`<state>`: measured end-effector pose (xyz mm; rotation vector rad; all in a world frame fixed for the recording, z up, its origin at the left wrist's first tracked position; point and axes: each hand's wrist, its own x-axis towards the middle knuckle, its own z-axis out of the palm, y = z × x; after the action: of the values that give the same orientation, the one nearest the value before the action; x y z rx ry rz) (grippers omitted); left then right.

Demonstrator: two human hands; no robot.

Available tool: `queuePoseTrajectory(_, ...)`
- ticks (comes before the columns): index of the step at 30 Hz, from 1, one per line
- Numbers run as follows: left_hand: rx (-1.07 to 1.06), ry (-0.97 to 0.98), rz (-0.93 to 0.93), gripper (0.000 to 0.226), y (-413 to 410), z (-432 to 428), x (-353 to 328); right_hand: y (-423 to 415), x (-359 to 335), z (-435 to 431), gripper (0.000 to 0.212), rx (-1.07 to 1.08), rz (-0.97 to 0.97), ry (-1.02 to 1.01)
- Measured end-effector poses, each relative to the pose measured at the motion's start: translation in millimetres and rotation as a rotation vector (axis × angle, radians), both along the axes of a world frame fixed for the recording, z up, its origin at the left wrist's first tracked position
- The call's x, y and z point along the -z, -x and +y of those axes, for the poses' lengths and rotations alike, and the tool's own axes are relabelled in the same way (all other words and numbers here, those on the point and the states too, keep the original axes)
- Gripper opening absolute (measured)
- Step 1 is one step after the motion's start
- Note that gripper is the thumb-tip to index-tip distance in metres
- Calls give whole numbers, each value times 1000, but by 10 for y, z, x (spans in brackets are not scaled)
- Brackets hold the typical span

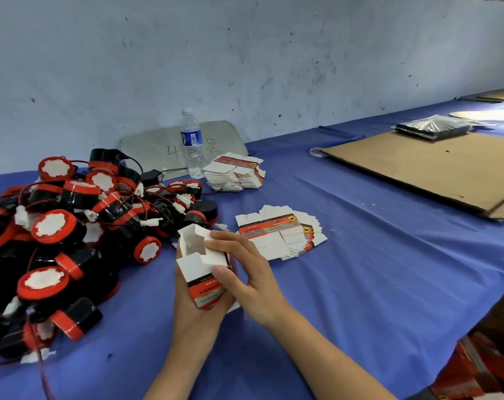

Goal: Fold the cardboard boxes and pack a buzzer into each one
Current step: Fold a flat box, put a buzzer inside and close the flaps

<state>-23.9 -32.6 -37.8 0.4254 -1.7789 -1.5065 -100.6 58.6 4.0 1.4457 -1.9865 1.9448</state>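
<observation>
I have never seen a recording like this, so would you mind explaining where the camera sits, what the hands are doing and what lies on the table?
There is no machine here. The single picture comes from a wide-angle camera worn on a person's head, looking forward and down at their two bare hands. The left hand grips a small cardboard box from below; its top flaps are open. The right hand pinches one flap between fingers and thumb. On the table, under a blue cloth, a pile of red-and-black buzzers with wires lies at the left. Beyond the hands is a fanned stack of flat boxes, and farther back a second stack beside a water bottle. At the right lie a brown cardboard sheet and a black packet.
</observation>
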Motion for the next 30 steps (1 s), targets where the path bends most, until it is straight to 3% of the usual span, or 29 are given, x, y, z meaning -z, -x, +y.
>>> queuePoseTrajectory(9,43,14,91,96,2,38,-92,-30,-40,13,38,126,209,111)
queuePoseTrajectory(16,54,66,86,106,21,36,-84,-51,-40,3,33,157,246,147)
queuePoseTrajectory(19,32,110,62,106,-8,31,-104,-56,-29,16,32,141,180,148)
queuePoseTrajectory(25,7,225,32,112,-58,60,-158,-92,-75,-6,22,16,-152,207)
queuePoseTrajectory(28,-18,236,25,114,-64,68,-158,-98,-72,0,2,-28,-228,186)
queuePoseTrajectory(30,-32,266,11,115,-71,69,-169,-103,-99,23,35,-60,-270,167)
